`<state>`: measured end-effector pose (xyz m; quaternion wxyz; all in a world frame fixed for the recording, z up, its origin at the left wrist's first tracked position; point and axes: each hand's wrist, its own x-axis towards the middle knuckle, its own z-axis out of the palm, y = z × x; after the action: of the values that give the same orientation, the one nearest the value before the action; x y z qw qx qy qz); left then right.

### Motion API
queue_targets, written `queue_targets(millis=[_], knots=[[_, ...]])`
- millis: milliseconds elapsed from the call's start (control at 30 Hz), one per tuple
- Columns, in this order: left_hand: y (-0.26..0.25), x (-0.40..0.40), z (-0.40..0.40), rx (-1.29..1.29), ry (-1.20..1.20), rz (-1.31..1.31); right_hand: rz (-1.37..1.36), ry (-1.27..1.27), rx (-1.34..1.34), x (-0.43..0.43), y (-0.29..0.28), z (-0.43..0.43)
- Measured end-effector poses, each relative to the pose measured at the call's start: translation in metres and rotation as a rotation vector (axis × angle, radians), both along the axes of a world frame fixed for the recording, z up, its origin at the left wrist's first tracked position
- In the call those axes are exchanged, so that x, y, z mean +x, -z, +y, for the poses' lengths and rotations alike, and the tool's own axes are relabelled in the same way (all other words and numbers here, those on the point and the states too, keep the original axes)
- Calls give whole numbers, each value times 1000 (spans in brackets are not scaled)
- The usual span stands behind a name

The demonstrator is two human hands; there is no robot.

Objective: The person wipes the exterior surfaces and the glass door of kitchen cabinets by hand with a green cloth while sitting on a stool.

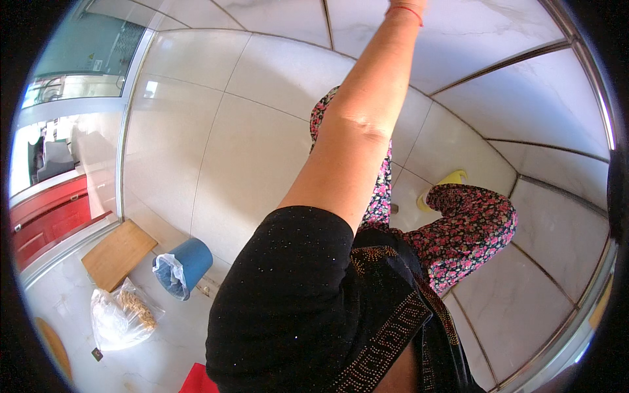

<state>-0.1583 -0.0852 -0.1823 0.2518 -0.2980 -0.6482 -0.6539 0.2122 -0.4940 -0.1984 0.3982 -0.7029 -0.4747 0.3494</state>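
My left arm reaches up to the top edge of the view, with a thin red string round its wrist. The left hand lies past that edge, so what it holds or touches is hidden. My right hand is out of view. Near the left wrist is a wall of pale marbled tiles with dark joints. Below the arm show my floral trousers and black top with studded trim. One leg is bent out to the right, beside a yellow object at its hem.
Pale floor tiles spread to the left. A blue bin with a liner lies tilted in view, near a wooden board and a clear plastic bag with tan contents. A framed glass pane and red cabinet doors are at far left.
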Motion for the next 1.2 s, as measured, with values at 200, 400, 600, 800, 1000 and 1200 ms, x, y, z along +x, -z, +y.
queue_targets(millis=[200, 400, 600, 800, 1000, 1200], knots=[[59, -56, 4, 128, -22, -530, 5, 12, -15, -7, 8, 7], [27, -14, 20, 39, -262, -92, 58, -34, -29, -9, 12, 5], [-5, 10, -8, -286, -352, 264, 54, -78, -32, -13, 15, -2], [-17, 20, -24, -116, 182, -77, 56, -73, -50, -11, 19, -7], [-9, 9, -18, -97, 160, -124, 55, -85, -52, -13, 17, -8], [-15, -2, -35, -177, 116, -40, 75, -106, -60, -14, 21, -7]])
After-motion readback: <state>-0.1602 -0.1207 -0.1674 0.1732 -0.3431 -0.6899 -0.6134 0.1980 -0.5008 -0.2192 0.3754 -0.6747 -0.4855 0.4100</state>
